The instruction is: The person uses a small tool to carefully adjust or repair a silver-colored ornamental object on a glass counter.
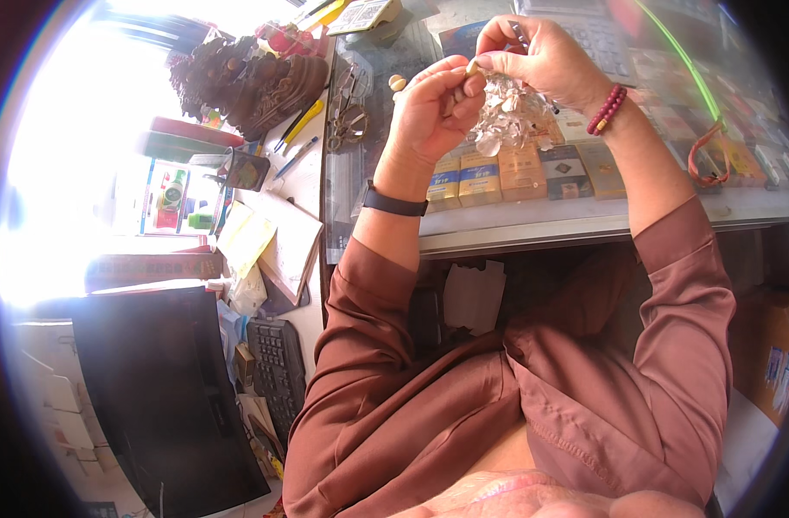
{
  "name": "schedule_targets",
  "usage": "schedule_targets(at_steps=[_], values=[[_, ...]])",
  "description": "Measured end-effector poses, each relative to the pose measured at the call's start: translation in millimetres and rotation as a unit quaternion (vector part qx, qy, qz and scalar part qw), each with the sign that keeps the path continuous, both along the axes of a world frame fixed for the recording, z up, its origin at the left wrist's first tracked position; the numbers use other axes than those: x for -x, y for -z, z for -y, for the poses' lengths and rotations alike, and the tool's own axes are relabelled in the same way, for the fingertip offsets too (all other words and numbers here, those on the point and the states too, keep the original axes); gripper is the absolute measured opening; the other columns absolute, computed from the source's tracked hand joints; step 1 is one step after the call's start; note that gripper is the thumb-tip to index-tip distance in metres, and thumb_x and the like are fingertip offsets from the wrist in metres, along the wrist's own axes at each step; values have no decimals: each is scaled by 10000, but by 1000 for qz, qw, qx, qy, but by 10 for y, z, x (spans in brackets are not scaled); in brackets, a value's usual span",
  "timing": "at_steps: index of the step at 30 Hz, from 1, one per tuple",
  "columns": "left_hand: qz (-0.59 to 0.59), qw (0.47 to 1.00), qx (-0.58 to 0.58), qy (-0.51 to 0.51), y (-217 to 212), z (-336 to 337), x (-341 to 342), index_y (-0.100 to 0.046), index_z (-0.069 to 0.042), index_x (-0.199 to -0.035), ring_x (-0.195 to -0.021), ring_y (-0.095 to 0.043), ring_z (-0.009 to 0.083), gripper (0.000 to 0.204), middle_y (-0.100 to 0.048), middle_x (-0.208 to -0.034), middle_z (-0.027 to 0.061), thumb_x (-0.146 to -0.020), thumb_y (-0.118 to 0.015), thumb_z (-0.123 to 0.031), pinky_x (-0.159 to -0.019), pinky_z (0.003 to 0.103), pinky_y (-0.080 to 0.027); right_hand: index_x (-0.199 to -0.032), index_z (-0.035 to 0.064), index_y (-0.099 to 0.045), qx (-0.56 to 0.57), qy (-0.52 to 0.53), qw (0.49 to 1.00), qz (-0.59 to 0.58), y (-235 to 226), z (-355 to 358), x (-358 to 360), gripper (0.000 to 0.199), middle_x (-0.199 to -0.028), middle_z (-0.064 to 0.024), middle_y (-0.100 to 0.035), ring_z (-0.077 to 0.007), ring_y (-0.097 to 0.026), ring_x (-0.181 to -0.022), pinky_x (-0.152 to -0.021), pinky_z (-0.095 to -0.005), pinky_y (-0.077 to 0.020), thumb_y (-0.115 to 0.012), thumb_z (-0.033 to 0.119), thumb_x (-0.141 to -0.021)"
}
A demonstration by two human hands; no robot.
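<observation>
Above the glass counter, my left hand (433,108) is curled, with thumb and fingertips on a pale garlic clove (473,66). More pale cloves (452,105) sit tucked in its palm. My right hand (550,67) pinches the top of the same clove between thumb and forefinger; a ring (519,34) shows on one of its fingers. Below the hands, a heap of papery garlic skins (505,112) lies on the glass. Left of my left hand, pale cloves (398,83) rest on the counter.
Under the glass (532,211) stand rows of small boxes (479,179). Spectacles (349,121) lie at the counter's left. Further left are a dark carved figure (247,82), a yellow cutter (304,123), a pen (297,158), papers (282,242), a keyboard (276,367) and a black monitor (165,397). A green cord (684,56) hangs at right.
</observation>
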State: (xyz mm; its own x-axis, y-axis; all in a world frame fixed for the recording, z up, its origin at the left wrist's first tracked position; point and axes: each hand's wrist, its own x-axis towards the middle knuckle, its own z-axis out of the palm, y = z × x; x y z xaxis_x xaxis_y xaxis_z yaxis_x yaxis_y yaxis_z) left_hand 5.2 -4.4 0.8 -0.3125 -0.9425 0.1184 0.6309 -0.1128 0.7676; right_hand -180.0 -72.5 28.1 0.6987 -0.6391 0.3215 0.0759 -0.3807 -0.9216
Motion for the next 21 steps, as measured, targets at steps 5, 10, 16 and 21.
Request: schedule_targets(at_steps=[5, 10, 16, 21], values=[[-3, 1000, -15, -9, -34, -34, 26, -496, 15, -973, -549, -350, 61, 118, -503, -798, 58, -951, -433, -82, -417, 165, -274, -885, 38, -551, 63, -35, 997, 35, 60, 16, -34, 43, -770, 40, -529, -25, -467, -701, -604, -184, -390, -570, 68, -910], [-15, 1000, -11, -3, -27, -21, 20, -498, 11, -969, -552, -347, 59, 112, -516, -813, 59, -952, -434, -79, -415, 165, -275, -900, 35, -504, 46, -48, 998, 14, 29, -48, -57, 31, -774, 29, -510, -31, -453, -713, -621, -189, -389, -523, 43, -924], [-3, 1000, 1, -28, -14, -10, 16, -499, -3, -935, -534, -344, 62, 108, -524, -792, 52, -955, -426, -79, -416, 171, -277, -905, 35, -497, 69, -54, 996, 13, 25, -58, -44, 33, -778, 20, -509, -42, -458, -723, -641, -205, -398, -517, 51, -926], [58, 993, 30, -101, 16, -3, 22, -508, -39, -885, -506, -340, 65, 124, -533, -744, 45, -962, -422, -86, -417, 181, -262, -892, 32, -497, 67, -66, 995, 32, 44, -62, -57, 59, -775, 14, -507, -58, -462, -736, -684, -219, -406, -536, 68, -916]])
